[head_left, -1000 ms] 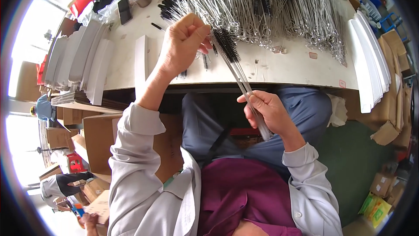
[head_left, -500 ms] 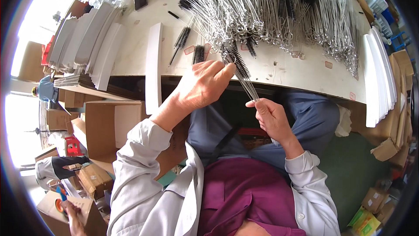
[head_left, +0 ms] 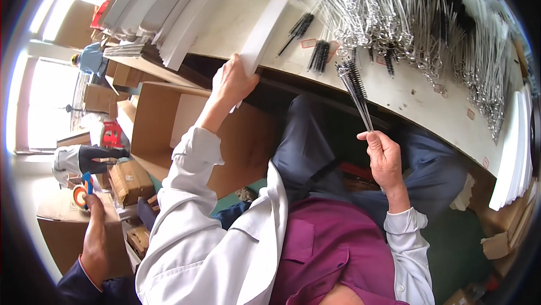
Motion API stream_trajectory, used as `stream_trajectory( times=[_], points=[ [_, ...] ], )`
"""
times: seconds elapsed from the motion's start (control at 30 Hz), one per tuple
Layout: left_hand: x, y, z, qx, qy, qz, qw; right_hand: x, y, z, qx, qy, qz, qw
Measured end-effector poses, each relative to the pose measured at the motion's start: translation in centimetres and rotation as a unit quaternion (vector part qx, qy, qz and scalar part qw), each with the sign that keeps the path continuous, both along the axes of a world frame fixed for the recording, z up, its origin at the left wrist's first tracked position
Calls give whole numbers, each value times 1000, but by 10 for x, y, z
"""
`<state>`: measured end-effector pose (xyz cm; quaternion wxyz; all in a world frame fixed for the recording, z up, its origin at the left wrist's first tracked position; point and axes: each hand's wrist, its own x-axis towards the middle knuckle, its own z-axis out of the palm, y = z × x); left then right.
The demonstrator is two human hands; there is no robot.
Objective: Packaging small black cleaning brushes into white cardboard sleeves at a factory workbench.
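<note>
We are looking down at a long pale table [head_left: 428, 99] that is running beyond both hands and curving away toward the rim, its far corners cut off by the dark edge of the view. Beyond our right hand, a big heap of wire-stemmed brushes [head_left: 406, 17] is covering much of the table; the strands are tangling so tightly that we cannot separate one from another. Beyond and to the left of our left hand, stacks of white card sheets [head_left: 152, 12] are lying in overlapping rows, washed out by the glare. Below our left hand, an open cardboard box [head_left: 169, 124] is standing under the table edge, its inside partly hidden by our sleeve.

Our left hand [head_left: 232, 84] is gripping the near end of a long white card strip [head_left: 262, 34], which is resting on the table; the fingers are wrapping behind it, out of sight. Our right hand [head_left: 384, 155] is closed around the wire stems of a few black bottle brushes [head_left: 354, 82], holding them tilted up, so that the bristle ends are reaching over the table edge. How many stems we are holding is too fine to make out.
</note>
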<state>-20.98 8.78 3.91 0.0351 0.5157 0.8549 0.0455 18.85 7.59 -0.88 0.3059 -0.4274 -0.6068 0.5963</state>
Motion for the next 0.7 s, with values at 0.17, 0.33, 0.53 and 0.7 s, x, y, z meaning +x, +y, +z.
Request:
stream_trajectory(
  times=[0.17,0.33,0.53,0.7],
  points=[
    [-1,-11,29,197,-615,118,755,-8,-10,15,-5,-15,24,1000],
    [13,-11,22,307,-721,69,617,-15,-19,23,-13,11,120,993],
    [52,-7,22,359,-765,39,533,-22,-28,23,-105,61,175,977],
    [77,-11,23,384,-801,18,459,-24,-27,16,-125,57,189,972]
  ],
)
